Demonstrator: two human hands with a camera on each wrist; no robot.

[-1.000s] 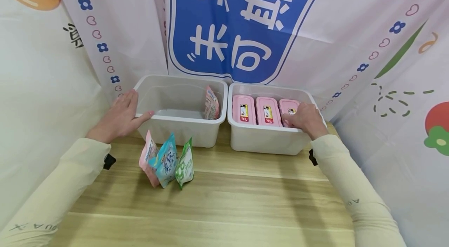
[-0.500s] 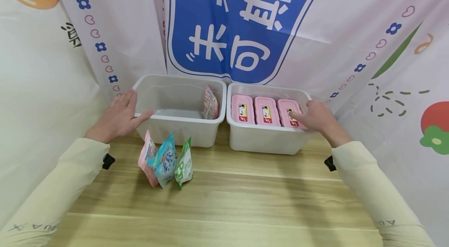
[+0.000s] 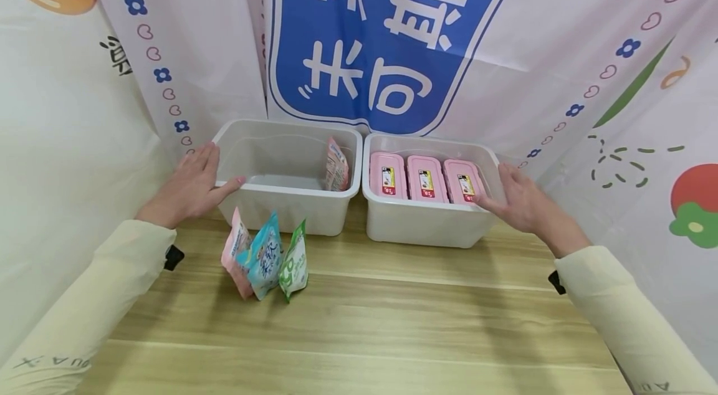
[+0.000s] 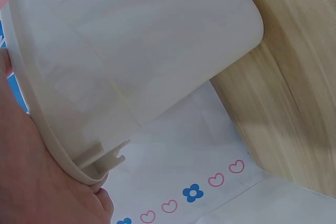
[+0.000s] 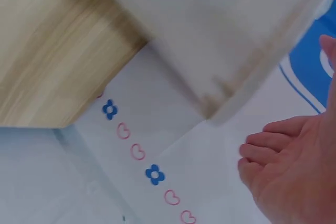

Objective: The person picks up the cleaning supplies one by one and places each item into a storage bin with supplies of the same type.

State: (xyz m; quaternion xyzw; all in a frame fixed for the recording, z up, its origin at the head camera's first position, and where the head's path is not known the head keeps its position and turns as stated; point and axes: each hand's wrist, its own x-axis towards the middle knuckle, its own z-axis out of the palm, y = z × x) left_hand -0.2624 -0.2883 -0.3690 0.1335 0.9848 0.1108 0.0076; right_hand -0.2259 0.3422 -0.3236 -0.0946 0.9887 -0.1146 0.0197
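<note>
Two light grey plastic bins stand side by side on the wooden table. My left hand (image 3: pixel 187 186) rests on the outer left corner of the left bin (image 3: pixel 283 211), its fingers along the side and its thumb straight over the front rim. One pink pouch (image 3: pixel 337 166) stands inside that bin at its right end. Three pink lidded boxes (image 3: pixel 427 178) sit in a row in the right bin (image 3: pixel 426 225). My right hand (image 3: pixel 521 199) is spread beside that bin's right end; in the right wrist view the hand (image 5: pixel 294 156) is apart from the blurred bin and holds nothing.
In front of the left bin stand a pink pouch (image 3: pixel 238 255), a blue pouch (image 3: pixel 266 258) and a green-and-white pouch (image 3: pixel 295 263). Printed cloth (image 3: pixel 213 27) hangs behind the bins and along both sides. The wooden table (image 3: pixel 359 326) stretches toward me.
My right hand has let go of the rightmost pink box and drawn out to the right, beyond the bin's end. My left hand and the pouches have stayed in place.
</note>
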